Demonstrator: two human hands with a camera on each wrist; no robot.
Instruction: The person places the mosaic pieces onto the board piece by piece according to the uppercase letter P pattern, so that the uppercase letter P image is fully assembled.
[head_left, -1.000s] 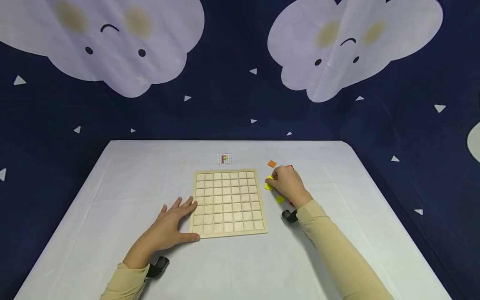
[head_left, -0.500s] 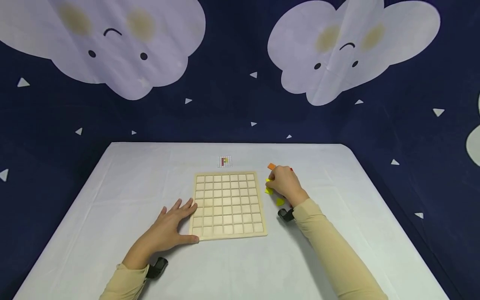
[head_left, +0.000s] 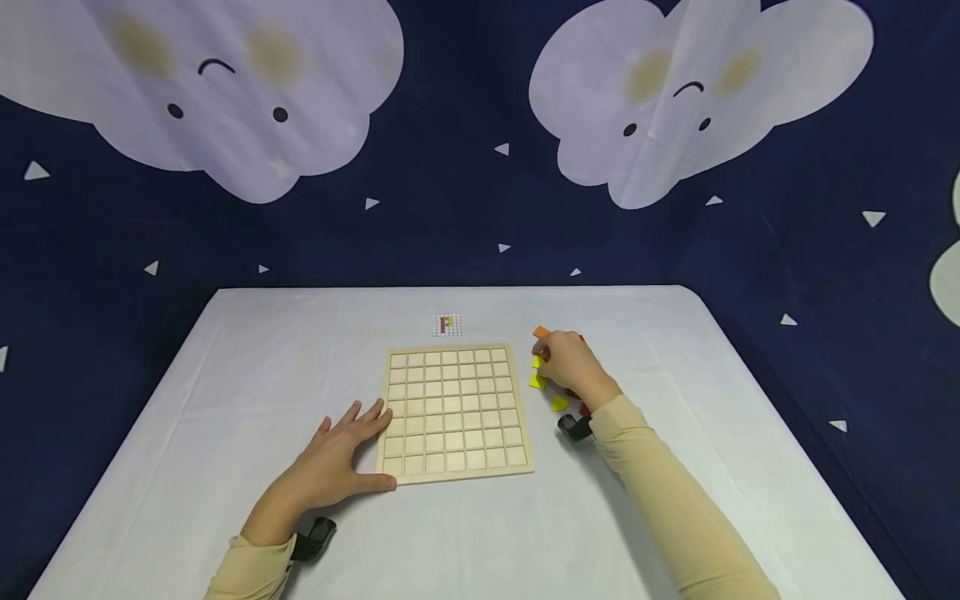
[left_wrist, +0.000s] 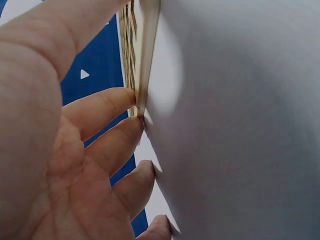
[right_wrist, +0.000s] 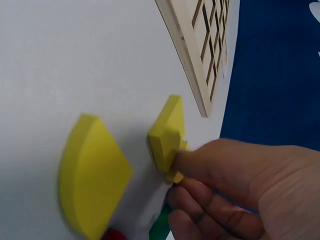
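Observation:
A pale wooden grid board (head_left: pixel 454 411) lies flat on the white table. My left hand (head_left: pixel 330 462) rests at its left side with fingers spread; thumb and forefinger touch the edge, as the left wrist view shows from beneath. Right of the board, my right hand (head_left: pixel 572 365) has its fingers curled down among small coloured pieces. In the right wrist view its thumb and fingers pinch a yellow piece (right_wrist: pixel 175 177), mostly hidden, against a yellow flat-sided tile (right_wrist: pixel 167 132). Closer to that camera lies a yellow quarter-circle tile (right_wrist: pixel 92 175).
An orange tile (head_left: pixel 541 331) lies beyond my right hand. Red pieces (head_left: pixel 584 409) show partly around that hand, and a green piece (right_wrist: pixel 160 225) sits below its fingers. A small card with a coloured grid pattern (head_left: pixel 447 325) lies behind the board.
My right hand has shifted slightly and its fingers have stayed at the yellow pieces. The left hand keeps its place on the board; the head view moves a little.

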